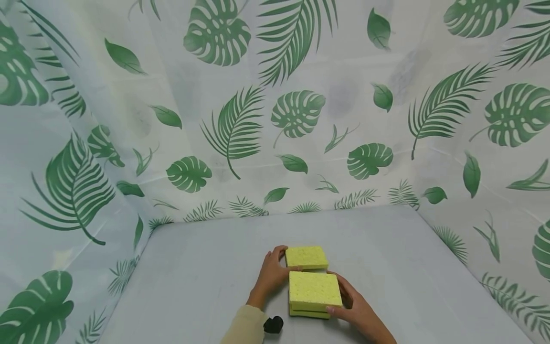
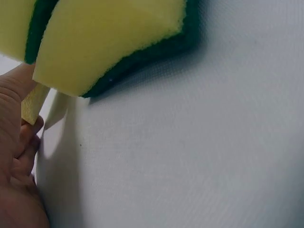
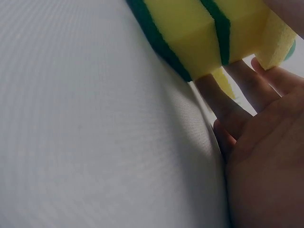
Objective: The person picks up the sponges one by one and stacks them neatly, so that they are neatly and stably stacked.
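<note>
Two yellow sponges with green scouring layers are stacked one on the other nearest me, the upper sponge [image 1: 315, 288] lying on the lower sponge [image 1: 307, 314]. My right hand [image 1: 356, 310] grips the stack at its right end, thumb on the front face and fingers round the back. Just beyond lies another yellow sponge [image 1: 306, 257]. My left hand [image 1: 273, 270] holds that far sponge at its left end, thumb along the front side and fingers behind. In the left wrist view, the far sponge [image 2: 34, 102] shows between thumb and fingers, partly hidden by the stack.
All this is on a white-covered table [image 1: 206, 267]. Behind and at both sides hangs a white curtain [image 1: 331, 191] printed with green leaves. A small black object [image 1: 273, 325] sits beside the left sleeve [image 1: 246, 325].
</note>
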